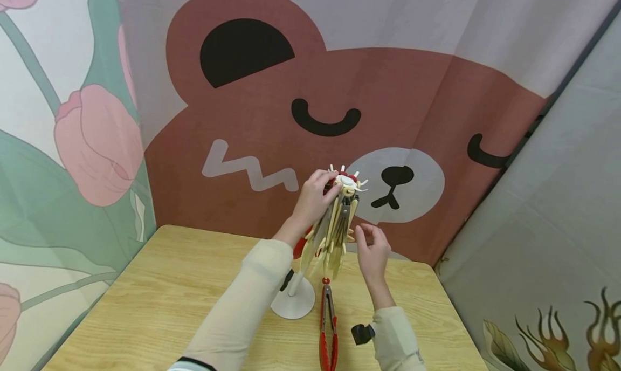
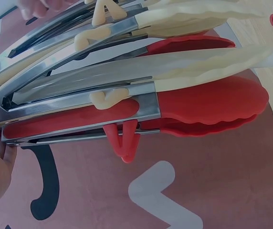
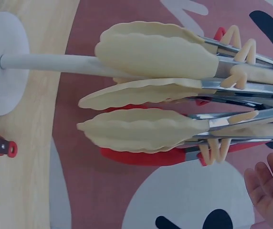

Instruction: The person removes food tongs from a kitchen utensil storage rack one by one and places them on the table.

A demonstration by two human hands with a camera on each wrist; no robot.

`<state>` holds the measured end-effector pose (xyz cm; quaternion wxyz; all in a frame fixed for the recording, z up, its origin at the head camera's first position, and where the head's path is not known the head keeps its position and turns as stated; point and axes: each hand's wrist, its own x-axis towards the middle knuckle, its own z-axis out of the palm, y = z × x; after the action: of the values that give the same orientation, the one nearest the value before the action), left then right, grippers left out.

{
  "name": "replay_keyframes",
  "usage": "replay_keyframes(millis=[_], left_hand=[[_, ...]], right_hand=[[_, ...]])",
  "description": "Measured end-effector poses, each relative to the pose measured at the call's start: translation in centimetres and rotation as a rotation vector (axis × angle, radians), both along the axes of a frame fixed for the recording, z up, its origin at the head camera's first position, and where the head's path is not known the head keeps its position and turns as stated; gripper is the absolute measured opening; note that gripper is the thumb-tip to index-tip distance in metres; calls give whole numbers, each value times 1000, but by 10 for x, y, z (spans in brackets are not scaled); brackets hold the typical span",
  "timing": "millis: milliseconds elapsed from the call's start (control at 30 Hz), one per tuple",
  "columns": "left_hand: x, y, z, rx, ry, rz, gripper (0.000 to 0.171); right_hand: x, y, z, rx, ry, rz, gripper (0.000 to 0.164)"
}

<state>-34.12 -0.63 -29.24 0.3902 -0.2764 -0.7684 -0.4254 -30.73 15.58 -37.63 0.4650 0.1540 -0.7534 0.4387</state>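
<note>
A white stand (image 1: 294, 300) carries a hanging bunch of tongs with cream heads (image 3: 151, 131) and metal arms. Red-headed tongs (image 2: 208, 100) hang among them, on the left hand's side. My left hand (image 1: 314, 196) is up at the stand's top, its fingers gripping the ring end of the red-headed tongs. To the right of the bunch, my right hand (image 1: 374, 252) is raised with relaxed fingers and holds nothing. Its fingers (image 3: 265, 179) are apart from the cream tongs in the right wrist view.
Another pair of red-handled tongs (image 1: 328, 328) lies on the wooden table (image 1: 194, 290) in front of the stand. A curtain with a printed bear (image 1: 388, 101) hangs close behind the table. A grey curtain (image 1: 543, 225) is at the right.
</note>
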Motion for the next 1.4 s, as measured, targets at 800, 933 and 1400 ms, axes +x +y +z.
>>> replay_keyframes(millis=[800,933,1400], left_hand=[[-1,-1,-1,10,-18,-10,29],[0,-1,-1,14,-15,-17,29],[-1,0,0,5,-11,4,29]], right_hand=[[1,-30,21,1,-1,50,28],[-1,-32,19,1,-35,22,28],[-3,-39,19,74,-24,-115,25]])
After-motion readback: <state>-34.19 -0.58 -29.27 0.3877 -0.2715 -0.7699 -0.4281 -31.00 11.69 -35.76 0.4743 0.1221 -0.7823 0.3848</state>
